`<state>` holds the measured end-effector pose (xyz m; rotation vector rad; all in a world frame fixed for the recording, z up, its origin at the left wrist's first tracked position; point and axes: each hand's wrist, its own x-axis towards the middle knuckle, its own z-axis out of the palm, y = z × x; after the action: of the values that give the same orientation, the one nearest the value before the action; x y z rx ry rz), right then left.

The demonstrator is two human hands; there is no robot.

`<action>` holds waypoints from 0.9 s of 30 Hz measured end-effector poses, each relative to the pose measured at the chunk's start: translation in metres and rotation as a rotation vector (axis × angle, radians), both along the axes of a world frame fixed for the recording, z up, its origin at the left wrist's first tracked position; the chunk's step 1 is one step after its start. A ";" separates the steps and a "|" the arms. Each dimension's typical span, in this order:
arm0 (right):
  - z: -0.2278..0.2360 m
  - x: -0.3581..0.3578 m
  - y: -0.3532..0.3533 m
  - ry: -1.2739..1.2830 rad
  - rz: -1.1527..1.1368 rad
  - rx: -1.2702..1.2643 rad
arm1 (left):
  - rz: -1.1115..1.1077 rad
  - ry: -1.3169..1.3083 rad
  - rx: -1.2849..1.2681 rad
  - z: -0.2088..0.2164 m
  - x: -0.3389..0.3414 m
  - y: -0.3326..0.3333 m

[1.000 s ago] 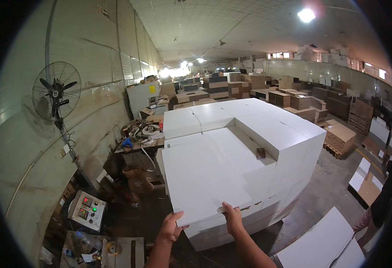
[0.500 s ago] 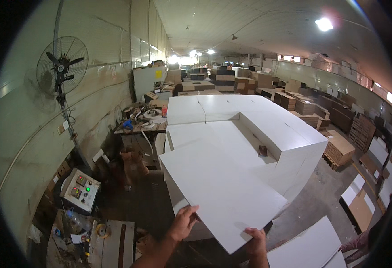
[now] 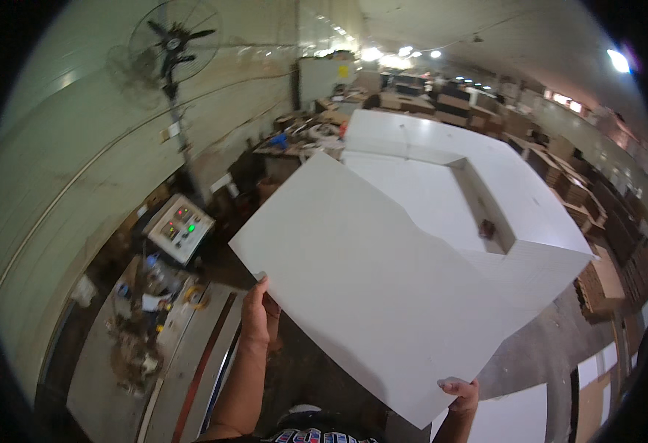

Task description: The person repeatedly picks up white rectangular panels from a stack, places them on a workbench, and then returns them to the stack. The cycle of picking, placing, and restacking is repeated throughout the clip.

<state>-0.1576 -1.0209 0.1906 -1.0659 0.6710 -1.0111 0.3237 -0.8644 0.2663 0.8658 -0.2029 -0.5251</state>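
Note:
A large white panel (image 3: pixel 361 288) hangs between my hands, tilted across the view in front of a tall stack of white boards (image 3: pixel 538 199). My left hand (image 3: pixel 259 314) grips its left edge, thumb on the upper face and fingers beneath. Close to the near right corner, my right hand (image 3: pixel 460 397) is closed on the panel, with the thumb on top. The panel's far edge overlaps part of the stack in view. A small dark brown object (image 3: pixel 486 229) lies in the recess on top of the stack.
To the left stand a control box (image 3: pixel 178 229) with lit displays and a machine table (image 3: pixel 198 354) holding a tape roll (image 3: pixel 196 297) and clutter. A wall fan (image 3: pixel 175 43) hangs above. More white boards (image 3: pixel 512 413) lie low at the right; board stacks (image 3: pixel 601 288) stand beyond.
The panel has come off the stack's top and swung left in my hands, toward the machine table. My view has turned left and downward. Both hands keep their hold on the panel.

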 end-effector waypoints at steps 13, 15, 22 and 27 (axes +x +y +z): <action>0.014 0.222 0.061 0.212 0.323 0.033 | 0.553 0.183 0.033 -0.142 -0.047 0.301; -0.009 0.253 0.085 0.229 0.241 0.046 | 0.538 0.158 0.166 -0.178 -0.069 0.339; -0.138 0.310 0.151 0.242 0.467 0.038 | 0.244 0.711 0.778 -0.274 -0.156 0.483; -0.231 0.367 0.226 0.417 0.590 -0.188 | 0.384 0.664 0.730 -0.309 -0.189 0.573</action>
<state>0.2091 -0.7950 -0.0406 -1.5466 0.5443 -0.3441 0.1344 -0.2917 -0.0423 1.3415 0.7953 -0.4982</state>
